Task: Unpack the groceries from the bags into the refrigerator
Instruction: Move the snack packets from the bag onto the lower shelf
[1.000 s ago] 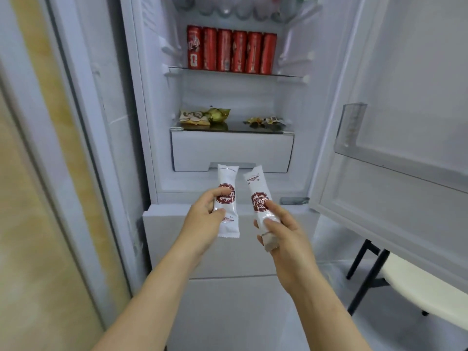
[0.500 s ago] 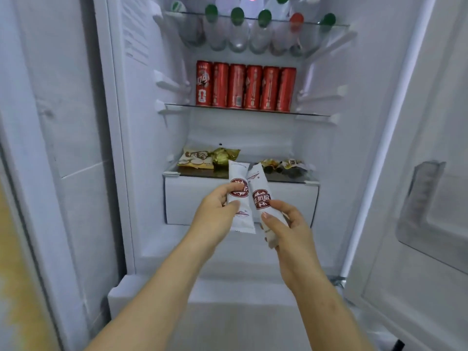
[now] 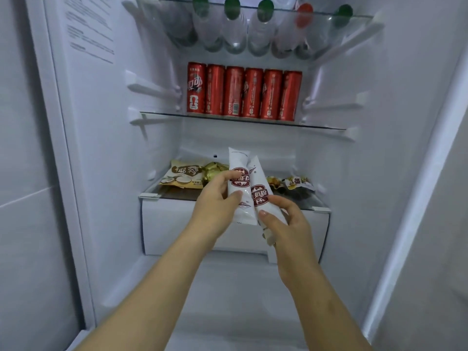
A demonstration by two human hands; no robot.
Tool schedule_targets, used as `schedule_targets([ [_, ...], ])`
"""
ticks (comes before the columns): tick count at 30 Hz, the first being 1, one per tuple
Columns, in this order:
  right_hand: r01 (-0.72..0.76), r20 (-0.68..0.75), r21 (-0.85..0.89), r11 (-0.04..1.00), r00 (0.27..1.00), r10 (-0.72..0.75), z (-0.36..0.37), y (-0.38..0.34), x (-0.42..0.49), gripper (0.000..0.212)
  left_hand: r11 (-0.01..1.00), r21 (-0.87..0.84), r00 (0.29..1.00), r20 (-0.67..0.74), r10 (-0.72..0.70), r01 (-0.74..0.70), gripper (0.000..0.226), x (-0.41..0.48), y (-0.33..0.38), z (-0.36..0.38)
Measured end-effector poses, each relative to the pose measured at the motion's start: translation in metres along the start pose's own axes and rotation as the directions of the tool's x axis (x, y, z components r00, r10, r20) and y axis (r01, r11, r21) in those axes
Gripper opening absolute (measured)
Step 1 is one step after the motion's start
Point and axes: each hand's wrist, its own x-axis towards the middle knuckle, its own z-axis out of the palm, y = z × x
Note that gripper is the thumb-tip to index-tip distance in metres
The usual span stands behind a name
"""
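Note:
My left hand (image 3: 215, 206) grips a long white packet with a red emblem (image 3: 239, 183), held upright inside the open refrigerator. Beside it my right hand (image 3: 283, 224) pinches a second white packet (image 3: 260, 198) of the same kind, tilted and touching the first. Both packets hover just in front of the lowest glass shelf (image 3: 317, 207), above the white drawer (image 3: 172, 224). The lower end of the right packet is hidden behind my fingers.
Snack bags lie on the lowest shelf: a coconut-print bag (image 3: 183, 177) and gold wrappers (image 3: 214, 171) at left, small packs (image 3: 296, 184) at right. Several red cans (image 3: 243, 93) line the middle shelf. Bottles (image 3: 235, 26) lie on the top shelf.
Both hands have moved forward and up into the refrigerator with the packets. The packets came together and now touch. The view has closed in on the shelves.

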Motion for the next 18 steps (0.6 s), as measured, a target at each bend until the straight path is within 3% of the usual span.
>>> schedule_targets([
  [8, 0.238, 0.040, 0.068, 0.969, 0.970, -0.241, 0.025, -0.024, 0.013, 0.030, 0.961, -0.046, 0.962, -0.026, 0.271, -0.271, 0.037, 0.013, 0.029, -0.014],
  [13, 0.299, 0.083, 0.112, 0.948, 0.947, -0.309, 0.053, -0.052, 0.024, 0.026, 0.952, -0.058, 0.953, -0.075, 0.295, -0.299, 0.034, 0.034, 0.056, -0.027],
  [18, 0.359, 0.118, 0.018, 0.933, 0.926, -0.358, 0.086, -0.090, 0.049, 0.020, 0.959, 0.046, 0.953, -0.104, 0.284, -0.281, 0.032, 0.074, 0.093, -0.048],
])
